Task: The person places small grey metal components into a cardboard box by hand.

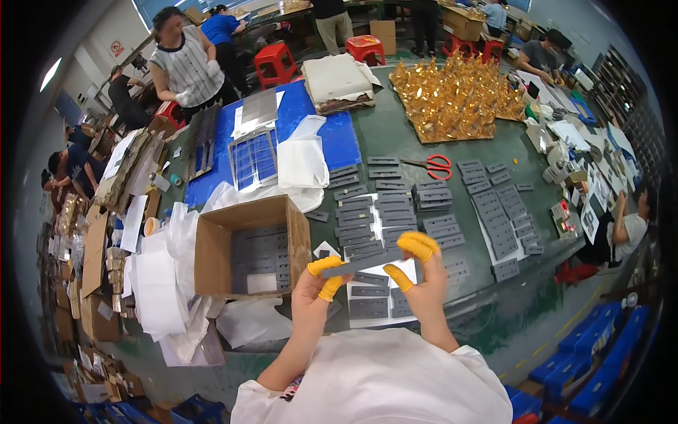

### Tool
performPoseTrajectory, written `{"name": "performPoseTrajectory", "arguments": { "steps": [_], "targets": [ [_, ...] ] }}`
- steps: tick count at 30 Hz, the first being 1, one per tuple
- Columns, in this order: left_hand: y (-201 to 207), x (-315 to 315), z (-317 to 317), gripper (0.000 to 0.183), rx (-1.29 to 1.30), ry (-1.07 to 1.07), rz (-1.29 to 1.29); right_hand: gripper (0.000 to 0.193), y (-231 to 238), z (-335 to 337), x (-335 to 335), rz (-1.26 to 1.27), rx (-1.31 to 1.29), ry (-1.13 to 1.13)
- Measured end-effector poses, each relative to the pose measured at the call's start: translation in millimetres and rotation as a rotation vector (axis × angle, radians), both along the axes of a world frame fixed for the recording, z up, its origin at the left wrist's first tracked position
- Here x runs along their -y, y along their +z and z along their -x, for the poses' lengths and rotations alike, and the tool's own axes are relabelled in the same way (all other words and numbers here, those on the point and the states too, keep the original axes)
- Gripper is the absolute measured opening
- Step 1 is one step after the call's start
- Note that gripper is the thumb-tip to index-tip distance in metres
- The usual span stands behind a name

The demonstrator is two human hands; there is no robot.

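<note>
My left hand [311, 291], with yellow finger cots on its fingertips, pinches one end of a flat dark grey slotted strip [364, 262]. The strip is held slightly tilted above rows of similar grey pieces [369, 299] laid on white paper. Around the strip's other end is my right hand [424, 279], also in yellow finger cots, its thumb and fingers spread apart. Whether the right fingers touch the strip I cannot tell. Just left of my hands stands an open cardboard box [299, 237] with more grey pieces stacked inside.
Red-handled scissors [438, 167] lie beyond the grey pieces. More pieces [498, 215] sit in rows at the right. A board of gold-coloured wrapped items [452, 102] is at the back. White foam sheets [159, 283] crowd the left. A person [189, 71] stands across the green table [381, 81].
</note>
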State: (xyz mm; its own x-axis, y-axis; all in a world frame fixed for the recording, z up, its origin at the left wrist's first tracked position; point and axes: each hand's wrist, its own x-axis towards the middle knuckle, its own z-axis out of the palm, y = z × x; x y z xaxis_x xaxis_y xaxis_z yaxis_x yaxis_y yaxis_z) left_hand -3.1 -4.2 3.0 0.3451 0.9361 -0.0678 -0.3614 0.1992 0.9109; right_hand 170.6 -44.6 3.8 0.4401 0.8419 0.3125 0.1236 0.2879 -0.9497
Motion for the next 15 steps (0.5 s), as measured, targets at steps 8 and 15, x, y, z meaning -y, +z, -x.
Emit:
{"name": "performPoseTrajectory", "arguments": {
  "steps": [8, 15],
  "targets": [
    [18.7, -4.2, -4.3, 0.036, -0.881, 0.083, -0.915, 0.034, 2.0, 12.5, 0.1, 0.148, 0.416, 0.13],
    [29.3, -1.0, -12.8, 0.038, -0.779, 0.199, -0.803, 0.025, -23.7, 8.4, -3.5, 0.012, -0.081, 0.24]
  ]
}}
